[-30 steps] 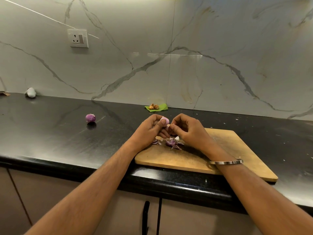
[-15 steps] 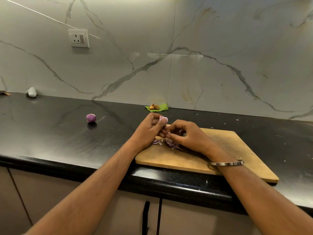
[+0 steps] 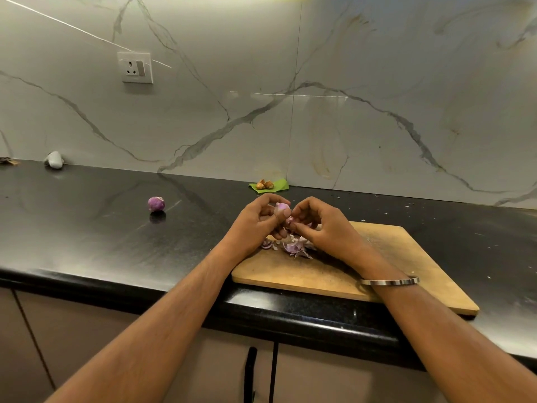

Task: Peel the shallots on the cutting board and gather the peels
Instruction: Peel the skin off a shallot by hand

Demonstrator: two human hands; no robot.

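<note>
Black countertop carries a wooden cutting board. Above the board's far-left corner, the left hand grips a shallot; the right hand pinches its skin. Peels lie on the board beneath them.

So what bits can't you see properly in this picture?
Head view only:
- How much skin remains on the small pale purple shallot: the left hand and right hand cover most of it.
- Part of the purple peel pile on the wooden cutting board: under the hands.
- The brown bits on the green leaf: too small.
</note>
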